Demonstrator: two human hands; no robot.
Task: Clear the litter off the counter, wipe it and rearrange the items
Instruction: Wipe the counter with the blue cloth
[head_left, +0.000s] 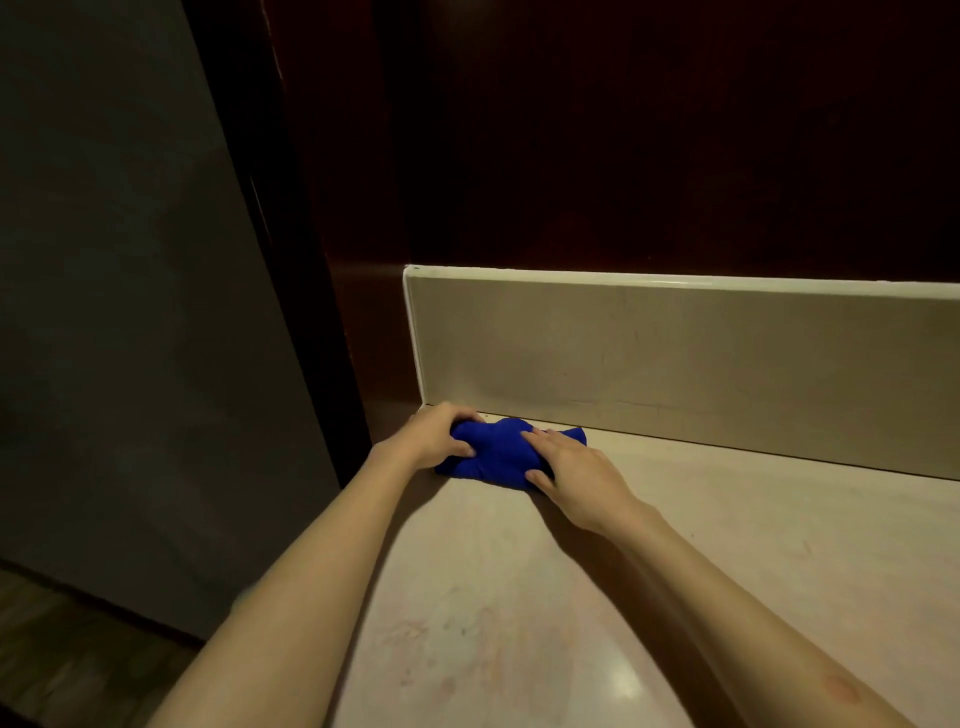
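A bunched blue cloth (498, 451) lies in the far left corner of the pale stone counter (701, 561), against the beige backsplash (675, 358). My left hand (434, 434) grips the cloth's left end, with fingers curled over it and the thumb on its front. My right hand (574, 475) lies on the cloth's right part, fingers stretched over the top and thumb tucked at its near edge. No litter or other items show on the visible counter.
Dark red-brown wall panels (649, 130) rise behind the backsplash. The counter's left edge drops beside a dark door frame (291, 260) and a grey wall (119, 286). Wooden flooring (62, 670) shows at the bottom left.
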